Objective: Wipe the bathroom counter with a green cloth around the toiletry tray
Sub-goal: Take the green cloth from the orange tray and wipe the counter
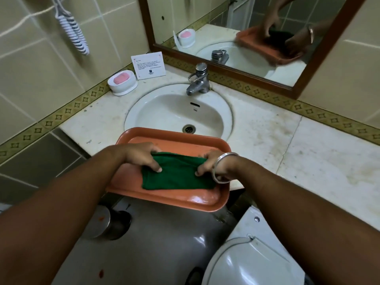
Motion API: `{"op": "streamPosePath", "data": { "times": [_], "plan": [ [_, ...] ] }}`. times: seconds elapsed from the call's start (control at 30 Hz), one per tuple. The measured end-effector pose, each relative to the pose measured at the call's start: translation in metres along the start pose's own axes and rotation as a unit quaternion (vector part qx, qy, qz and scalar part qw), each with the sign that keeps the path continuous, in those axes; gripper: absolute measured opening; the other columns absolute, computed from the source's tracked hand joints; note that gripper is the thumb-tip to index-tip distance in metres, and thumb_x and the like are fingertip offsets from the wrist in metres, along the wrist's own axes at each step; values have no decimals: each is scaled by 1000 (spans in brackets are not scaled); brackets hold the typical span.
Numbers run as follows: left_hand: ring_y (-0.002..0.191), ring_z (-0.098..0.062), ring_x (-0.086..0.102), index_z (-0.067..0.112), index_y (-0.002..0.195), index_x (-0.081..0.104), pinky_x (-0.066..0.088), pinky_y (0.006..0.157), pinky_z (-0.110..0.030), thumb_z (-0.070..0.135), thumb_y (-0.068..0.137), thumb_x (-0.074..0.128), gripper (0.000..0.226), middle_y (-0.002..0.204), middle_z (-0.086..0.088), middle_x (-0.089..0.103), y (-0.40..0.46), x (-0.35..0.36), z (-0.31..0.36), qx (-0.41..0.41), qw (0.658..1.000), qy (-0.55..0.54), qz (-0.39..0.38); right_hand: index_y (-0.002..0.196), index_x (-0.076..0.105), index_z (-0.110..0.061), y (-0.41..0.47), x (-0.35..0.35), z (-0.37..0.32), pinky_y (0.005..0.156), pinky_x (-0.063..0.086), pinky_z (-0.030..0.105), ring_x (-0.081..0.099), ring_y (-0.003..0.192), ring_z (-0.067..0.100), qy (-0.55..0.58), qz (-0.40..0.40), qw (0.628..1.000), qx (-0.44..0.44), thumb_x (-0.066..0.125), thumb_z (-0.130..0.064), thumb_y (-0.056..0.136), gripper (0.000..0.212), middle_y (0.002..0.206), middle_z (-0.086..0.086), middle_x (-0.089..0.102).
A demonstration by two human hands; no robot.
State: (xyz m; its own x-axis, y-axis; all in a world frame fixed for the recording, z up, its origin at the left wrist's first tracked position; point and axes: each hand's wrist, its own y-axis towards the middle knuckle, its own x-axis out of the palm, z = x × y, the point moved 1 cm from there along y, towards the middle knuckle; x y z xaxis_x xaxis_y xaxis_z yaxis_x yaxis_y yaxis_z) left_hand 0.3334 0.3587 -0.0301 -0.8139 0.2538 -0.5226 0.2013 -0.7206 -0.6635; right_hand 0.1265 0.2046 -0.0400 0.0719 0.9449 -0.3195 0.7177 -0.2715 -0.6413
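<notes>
The green cloth lies folded in the orange tray, at the centre of the frame. The left hand pinches the cloth's upper left edge, thumb on top and fingers curled under. The right hand, a metal bangle on its wrist, grips the cloth's right edge with fingers closed on the fabric. Both forearms reach in from the lower corners, elbows wide.

The tray sits at the counter's front edge, its near side overhanging the floor and its far rim overlapping the sink. To the right the stained counter runs open toward the frame edge. In the upper left stand a soap dish and a card, near the wall. The faucet stands behind the basin, below the mirror.
</notes>
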Motion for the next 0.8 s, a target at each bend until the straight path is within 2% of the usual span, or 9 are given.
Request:
{"op": "streamPosePath", "data": {
  "times": [0.07,0.13,0.23,0.4,0.53,0.6,0.73,0.77,0.8],
  "plan": [
    [85,-13,73,19,100,71,53,63,-18,16,76,82,27,92,3,76,-12,-13,6,26,991,-130,24,101,67,-12,-15,-11,8,82,57,42,70,93,30,191,30,980,-52,72,2,75,30,97,10,74],
    [99,-20,73,15,115,68,58,71,-25,15,76,78,40,108,-6,76,-17,-17,16,58,952,-300,24,108,65,-12,-31,-22,20,66,59,37,72,88,25,350,36,932,-86,66,4,82,32,95,7,76],
    [111,-28,68,8,123,65,58,89,-36,13,84,70,40,120,-15,71,-1,5,55,85,894,-439,36,98,67,-10,-60,-37,49,54,57,33,73,76,21,473,62,875,-80,57,0,89,16,84,8,76],
    [97,-25,70,8,124,62,57,84,-31,7,93,63,31,115,-16,71,57,90,155,74,917,-385,80,98,66,-4,-110,-70,136,56,59,36,73,72,25,526,202,826,-39,53,1,92,15,80,12,76],
    [79,-19,69,4,109,68,56,65,-26,14,90,69,21,104,-16,73,105,159,247,84,941,-320,75,99,63,-1,-168,-112,223,52,59,35,72,65,24,555,321,768,5,51,4,92,15,77,13,75],
    [74,-18,69,4,102,67,55,59,-25,16,88,71,18,101,-16,73,124,189,298,99,937,-328,63,97,63,-2,-197,-132,261,48,57,35,72,64,25,574,381,725,18,50,2,93,15,79,14,75],
    [97,-17,68,13,116,66,60,77,-31,19,90,69,27,118,-8,69,147,229,376,149,895,-418,48,95,62,-7,-247,-159,318,51,59,43,72,66,27,636,487,598,-2,51,-2,94,13,74,13,75],
    [99,-14,67,16,119,65,56,78,-26,22,91,66,28,120,-3,67,148,232,379,170,908,-373,88,98,63,-6,-255,-159,330,51,59,42,72,67,28,619,509,598,8,54,-2,93,11,77,13,75],
    [102,-12,64,18,122,64,51,81,-21,25,92,63,30,123,0,66,148,233,377,196,929,-279,140,101,63,-3,-262,-159,341,53,60,41,71,69,30,564,532,630,41,59,-3,91,11,81,15,74]
  ]
}}
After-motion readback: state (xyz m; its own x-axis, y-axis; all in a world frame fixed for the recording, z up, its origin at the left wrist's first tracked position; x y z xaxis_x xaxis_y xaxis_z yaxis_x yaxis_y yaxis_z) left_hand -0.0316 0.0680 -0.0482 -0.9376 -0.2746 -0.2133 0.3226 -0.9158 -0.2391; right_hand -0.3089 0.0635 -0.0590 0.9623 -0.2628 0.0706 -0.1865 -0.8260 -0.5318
